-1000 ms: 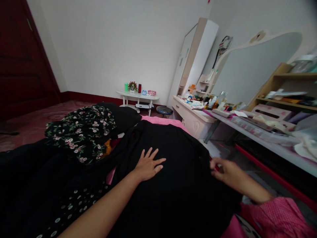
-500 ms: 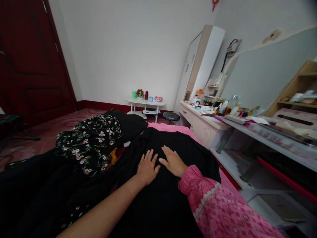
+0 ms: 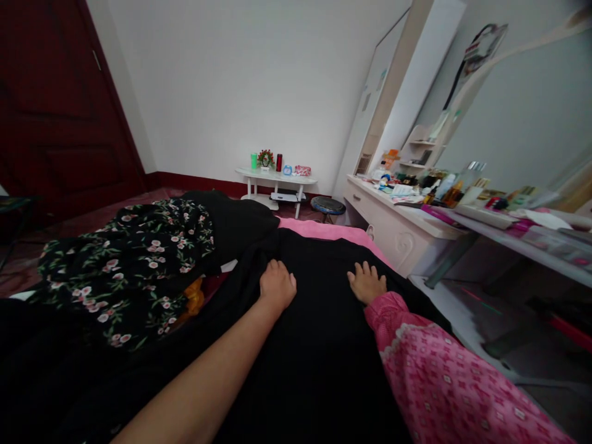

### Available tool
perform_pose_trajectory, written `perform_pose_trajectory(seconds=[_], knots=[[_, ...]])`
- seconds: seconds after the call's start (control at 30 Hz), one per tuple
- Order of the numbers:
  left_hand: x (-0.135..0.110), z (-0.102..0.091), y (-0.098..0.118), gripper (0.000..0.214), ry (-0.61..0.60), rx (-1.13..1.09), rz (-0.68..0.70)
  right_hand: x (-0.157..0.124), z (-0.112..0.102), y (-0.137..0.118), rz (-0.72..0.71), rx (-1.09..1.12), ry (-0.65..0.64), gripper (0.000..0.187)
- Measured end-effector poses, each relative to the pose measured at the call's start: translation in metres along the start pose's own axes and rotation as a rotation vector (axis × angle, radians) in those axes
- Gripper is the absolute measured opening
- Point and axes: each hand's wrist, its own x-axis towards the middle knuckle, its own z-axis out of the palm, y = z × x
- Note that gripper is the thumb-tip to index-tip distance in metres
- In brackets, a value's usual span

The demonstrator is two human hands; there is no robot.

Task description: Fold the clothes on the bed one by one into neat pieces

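A black long-sleeved garment (image 3: 324,345) lies spread out flat before me. My left hand (image 3: 277,287) is on its left part, fingers bent and pressed together into the cloth. Toward the garment's right edge, my right hand (image 3: 369,283) rests palm down with its fingers apart; a pink patterned sleeve covers that arm. Left of the garment is a heap of clothes, with a black floral cloth (image 3: 152,259) on it and a plain black cloth (image 3: 235,222) behind. A bit of orange-yellow fabric (image 3: 194,297) shows between heap and garment.
Pink bedding (image 3: 324,230) shows beyond the garment. A cluttered white dressing table (image 3: 393,222) stands at the right beside a grey desk (image 3: 522,231). Farther back are a round stool (image 3: 328,205) and a small white table (image 3: 277,177). A dark red door (image 3: 60,111) is at left.
My hands have moved apart: the right one has slid to the right across the black garment. The left hand's fingers, stretched out before, are now bent. The view has shifted slightly.
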Motion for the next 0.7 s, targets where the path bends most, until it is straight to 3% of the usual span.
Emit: perform_pose_trajectory(seconds=[0.07, 0.17, 0.23, 0.33, 0.4, 0.47, 0.57, 0.7], knots=[[0.003, 0.001, 0.002, 0.039, 0.050, -0.068, 0.212, -0.008, 0.000, -0.025, -0.183, 0.040, 0.075, 0.058], [0.022, 0.007, -0.002, 0.047, -0.011, -0.173, 0.554, -0.009, 0.001, -0.055, -0.671, 0.136, 0.017, 0.056], [0.044, 0.015, -0.007, 0.053, -0.133, -0.200, 0.602, 0.007, 0.003, -0.058, -0.769, 0.143, -0.075, 0.055], [0.079, 0.031, -0.016, 0.062, -0.276, -0.214, 0.385, 0.045, 0.009, -0.042, -0.544, 0.084, -0.103, 0.060], [0.096, 0.041, -0.020, 0.065, -0.302, -0.221, 0.217, 0.068, 0.014, -0.027, -0.357, 0.045, -0.099, 0.062], [0.105, 0.048, -0.022, 0.066, -0.298, -0.226, 0.147, 0.083, 0.018, -0.017, -0.221, 0.022, -0.086, 0.065], [0.102, 0.049, -0.024, 0.061, -0.282, -0.232, 0.167, 0.088, 0.022, -0.014, -0.101, 0.019, -0.080, 0.070], [0.081, 0.036, -0.028, 0.052, -0.300, -0.170, 0.379, 0.073, 0.020, -0.020, -0.014, 0.029, -0.128, 0.070]])
